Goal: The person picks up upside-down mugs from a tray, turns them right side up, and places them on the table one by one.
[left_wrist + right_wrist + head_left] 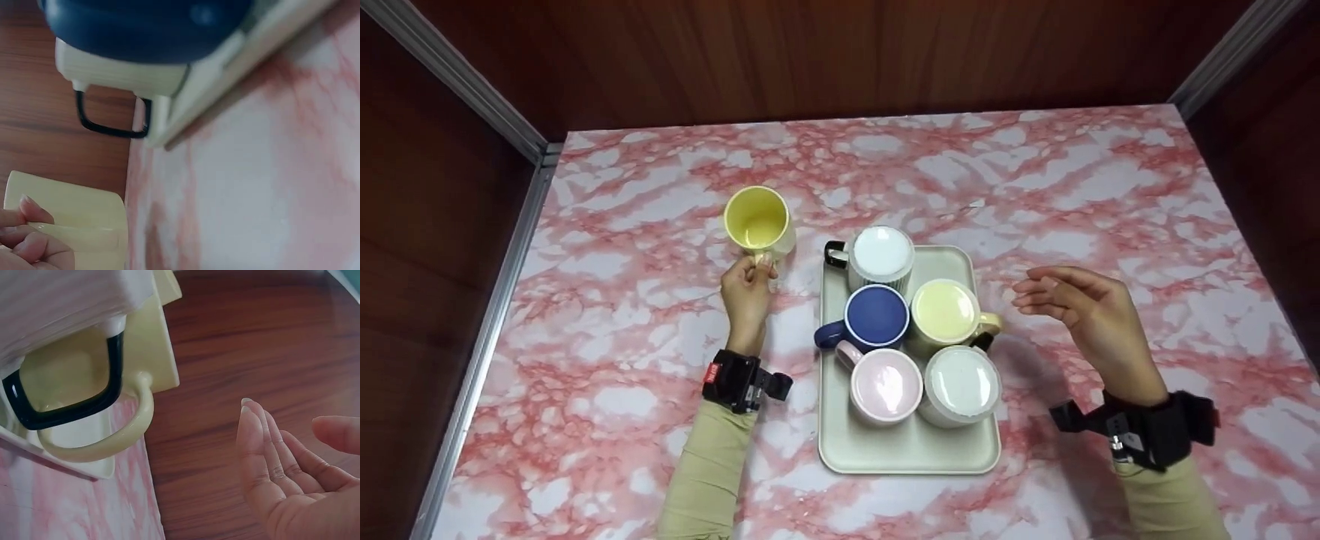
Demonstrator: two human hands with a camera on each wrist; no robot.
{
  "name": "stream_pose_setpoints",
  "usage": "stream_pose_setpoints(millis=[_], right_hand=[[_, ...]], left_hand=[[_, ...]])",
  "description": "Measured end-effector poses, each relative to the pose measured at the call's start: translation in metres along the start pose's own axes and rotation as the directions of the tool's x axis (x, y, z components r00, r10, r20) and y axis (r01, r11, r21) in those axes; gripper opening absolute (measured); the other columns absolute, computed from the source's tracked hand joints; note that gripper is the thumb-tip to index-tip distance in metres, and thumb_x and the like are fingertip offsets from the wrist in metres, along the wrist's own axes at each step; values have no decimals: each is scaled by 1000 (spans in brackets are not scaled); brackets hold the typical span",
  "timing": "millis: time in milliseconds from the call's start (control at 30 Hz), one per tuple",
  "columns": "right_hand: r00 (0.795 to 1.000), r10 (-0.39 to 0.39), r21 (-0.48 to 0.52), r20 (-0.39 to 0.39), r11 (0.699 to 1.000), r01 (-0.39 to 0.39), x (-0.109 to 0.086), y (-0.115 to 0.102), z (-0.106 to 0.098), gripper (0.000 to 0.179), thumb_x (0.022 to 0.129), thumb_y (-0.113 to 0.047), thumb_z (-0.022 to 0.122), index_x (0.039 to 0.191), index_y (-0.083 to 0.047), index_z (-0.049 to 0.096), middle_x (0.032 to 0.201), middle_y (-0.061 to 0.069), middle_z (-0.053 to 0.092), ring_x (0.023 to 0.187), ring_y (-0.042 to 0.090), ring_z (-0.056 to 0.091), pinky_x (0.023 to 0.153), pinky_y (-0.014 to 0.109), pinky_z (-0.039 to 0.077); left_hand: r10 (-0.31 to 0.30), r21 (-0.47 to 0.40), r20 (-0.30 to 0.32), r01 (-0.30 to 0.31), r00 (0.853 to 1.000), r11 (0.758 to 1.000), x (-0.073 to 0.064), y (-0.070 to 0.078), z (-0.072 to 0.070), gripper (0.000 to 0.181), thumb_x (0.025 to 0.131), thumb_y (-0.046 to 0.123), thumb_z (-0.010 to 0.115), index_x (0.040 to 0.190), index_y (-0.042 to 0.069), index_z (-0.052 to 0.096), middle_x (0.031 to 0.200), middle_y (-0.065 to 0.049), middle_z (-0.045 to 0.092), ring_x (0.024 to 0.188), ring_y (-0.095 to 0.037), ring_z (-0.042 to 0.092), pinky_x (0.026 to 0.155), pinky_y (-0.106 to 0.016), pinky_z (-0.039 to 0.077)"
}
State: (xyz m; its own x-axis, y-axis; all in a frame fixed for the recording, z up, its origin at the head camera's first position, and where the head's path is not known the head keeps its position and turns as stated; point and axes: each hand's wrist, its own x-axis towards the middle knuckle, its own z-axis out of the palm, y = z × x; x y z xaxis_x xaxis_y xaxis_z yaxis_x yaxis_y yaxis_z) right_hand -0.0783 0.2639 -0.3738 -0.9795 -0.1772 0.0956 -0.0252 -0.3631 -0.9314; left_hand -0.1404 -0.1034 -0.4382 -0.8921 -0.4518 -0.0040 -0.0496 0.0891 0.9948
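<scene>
With thumb and fingers, my left hand (747, 298) pinches the handle of a yellow mug (756, 214), left of the tray. The mug's hollow inside faces up in the head view. In the left wrist view the fingers wrap the handle of this mug (95, 216). My right hand (1091, 319) hovers right of the tray, fingers extended, thumb apart, holding nothing. Nearest to it is a second yellow mug (945, 309) on the tray, bottom up, its handle pointing right. In the right wrist view this handle (121, 439) shows beside a black handle (73, 413).
A pale rectangular tray (907, 456) lies on the pink-and-white marbled table (622, 330). Also on it, bottoms up, are a white mug with a black handle (883, 253), a blue mug (876, 315), a pink mug (885, 386) and another white mug (962, 382). Wooden panels (840, 60) enclose the table.
</scene>
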Motion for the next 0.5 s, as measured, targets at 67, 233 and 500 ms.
stream_pose_setpoints(millis=[67, 233, 500], right_hand=[[1000, 9, -20, -25, 1000, -9, 0, 1, -1, 26, 92, 4, 47, 110, 23, 47, 96, 27, 62, 82, 32, 63, 75, 38, 52], [994, 40, -82, -98, 995, -48, 1, 4, 1, 29, 90, 1, 52, 109, 24, 48, 94, 28, 62, 77, 33, 63, 73, 39, 52], [1000, 16, -8, -24, 1000, -16, 0, 3, -6, 28, 92, 5, 47, 111, 25, 45, 96, 29, 61, 81, 33, 63, 75, 39, 52]], left_hand=[[9, 41, 1, -9, 1000, 999, 2, -3, 1, 15, 86, -1, 58, 71, -5, 61, 55, 5, 53, 45, -4, 37, 44, -17, 28], [19, 102, 11, -20, 1000, 995, 6, -9, 5, 18, 86, 4, 60, 75, -10, 61, 53, 6, 51, 45, -3, 39, 45, -16, 31], [-25, 123, 22, 22, 999, 992, 8, -13, 6, 20, 88, 7, 59, 78, -9, 62, 54, 5, 51, 44, -5, 42, 43, -16, 32]])
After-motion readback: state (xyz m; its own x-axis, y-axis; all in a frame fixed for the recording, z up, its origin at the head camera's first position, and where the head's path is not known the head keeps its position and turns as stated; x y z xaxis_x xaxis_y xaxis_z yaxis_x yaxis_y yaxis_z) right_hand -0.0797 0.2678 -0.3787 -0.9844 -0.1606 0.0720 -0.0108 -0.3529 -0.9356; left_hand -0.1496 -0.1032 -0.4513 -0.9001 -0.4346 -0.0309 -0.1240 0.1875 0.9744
